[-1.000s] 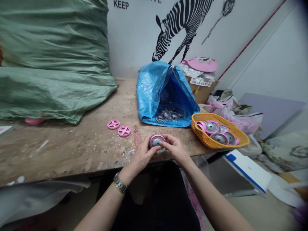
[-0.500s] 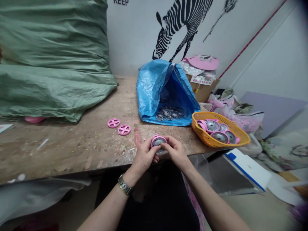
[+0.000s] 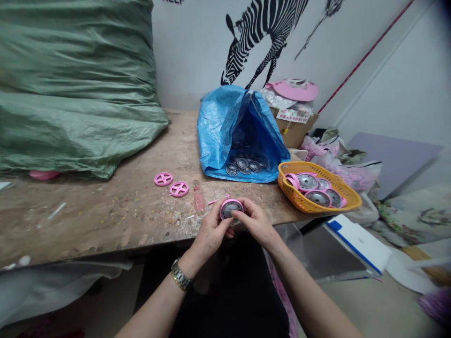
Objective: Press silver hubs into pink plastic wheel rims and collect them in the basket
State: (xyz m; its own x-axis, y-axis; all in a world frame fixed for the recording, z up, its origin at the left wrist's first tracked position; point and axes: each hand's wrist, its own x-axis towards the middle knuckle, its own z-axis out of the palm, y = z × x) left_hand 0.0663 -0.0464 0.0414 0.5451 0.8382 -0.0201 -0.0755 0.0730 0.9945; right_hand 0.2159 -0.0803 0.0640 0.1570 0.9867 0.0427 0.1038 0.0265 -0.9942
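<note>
Left hand (image 3: pixel 210 230) and right hand (image 3: pixel 257 223) grip a pink-rimmed wheel (image 3: pixel 230 206), at the left's two o'clock, the right's ten.

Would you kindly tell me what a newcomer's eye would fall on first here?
Probably the zebra picture on the wall, above the open blue bag of grey discs. Lower down, the left hand and right hand hold a pink-rimmed disc, left of the orange basket.
</note>
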